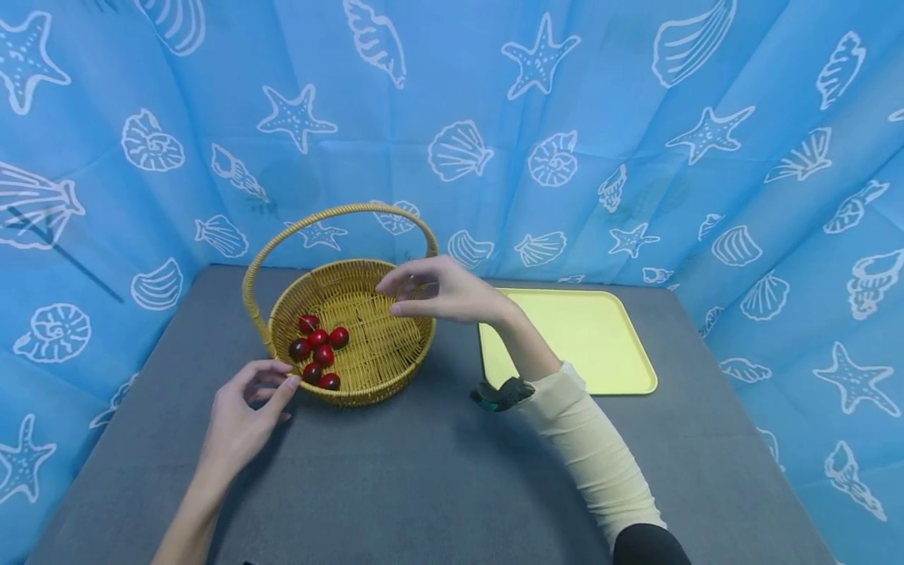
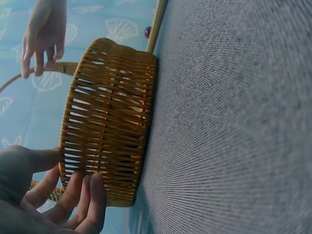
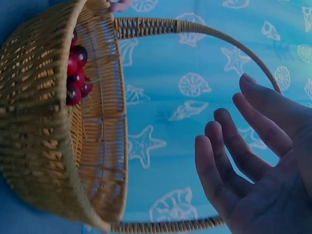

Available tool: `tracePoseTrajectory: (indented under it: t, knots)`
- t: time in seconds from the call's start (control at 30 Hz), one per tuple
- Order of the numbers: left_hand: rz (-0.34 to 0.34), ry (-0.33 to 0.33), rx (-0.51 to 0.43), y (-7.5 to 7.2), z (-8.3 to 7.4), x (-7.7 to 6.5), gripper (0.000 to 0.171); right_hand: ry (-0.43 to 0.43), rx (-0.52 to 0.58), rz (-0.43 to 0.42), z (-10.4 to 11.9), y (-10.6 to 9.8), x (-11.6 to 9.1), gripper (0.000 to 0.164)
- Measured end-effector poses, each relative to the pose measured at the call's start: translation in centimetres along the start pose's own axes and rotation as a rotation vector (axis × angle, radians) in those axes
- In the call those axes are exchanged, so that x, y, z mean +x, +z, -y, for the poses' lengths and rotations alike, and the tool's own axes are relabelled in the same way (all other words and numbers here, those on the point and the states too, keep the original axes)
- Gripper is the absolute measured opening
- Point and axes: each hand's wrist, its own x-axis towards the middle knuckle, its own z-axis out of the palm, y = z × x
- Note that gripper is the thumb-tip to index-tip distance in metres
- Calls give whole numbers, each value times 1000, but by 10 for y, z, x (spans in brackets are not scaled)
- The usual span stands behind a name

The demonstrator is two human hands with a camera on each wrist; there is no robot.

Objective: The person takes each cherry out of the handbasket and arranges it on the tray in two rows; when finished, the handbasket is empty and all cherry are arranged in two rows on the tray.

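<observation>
A round wicker basket (image 1: 363,392) with a tall arched handle (image 1: 341,209) stands at the left of the table. Several dark red cherries (image 1: 323,355) lie together in its left side, and thin stems show in the right wrist view. My left hand (image 1: 243,408) pinches the basket's near left rim, thumb on top and fingertips against the outer wall (image 2: 107,117). Over the basket's right side hovers my right hand (image 1: 452,292), its fingers loosely bent and holding nothing, as the right wrist view (image 3: 263,161) also shows.
To the right lies a yellow tray (image 1: 600,337), partly covered by the right forearm. One cherry (image 2: 147,32) appears at the tray's edge in the left wrist view. A blue curtain (image 1: 487,118) with white shell prints hangs behind the grey table (image 1: 424,486).
</observation>
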Motion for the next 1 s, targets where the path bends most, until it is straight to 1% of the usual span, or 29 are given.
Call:
tracePoseTrajectory:
  t: [0.1, 0.33, 0.5, 0.73, 0.87, 1.0]
  knots:
    - [-5, 5, 5, 1, 0, 0, 35, -11, -16, 32, 2, 6, 12, 32]
    - [-20, 12, 22, 2, -1, 0, 35, -24, -98, 112, 5, 15, 45, 32]
    - [-16, 9, 18, 2, -1, 0, 35, -9, -110, 141, 2, 18, 66, 34]
    - [-12, 8, -11, 2, 0, -1, 35, 73, -62, 150, -15, 31, 86, 35]
    - [-16, 17, -18, 1, 1, -1, 33, 96, -74, 173, -27, 40, 94, 33]
    - [-7, 15, -3, 1, 0, -1, 35, 135, -68, 200, -42, 48, 96, 33]
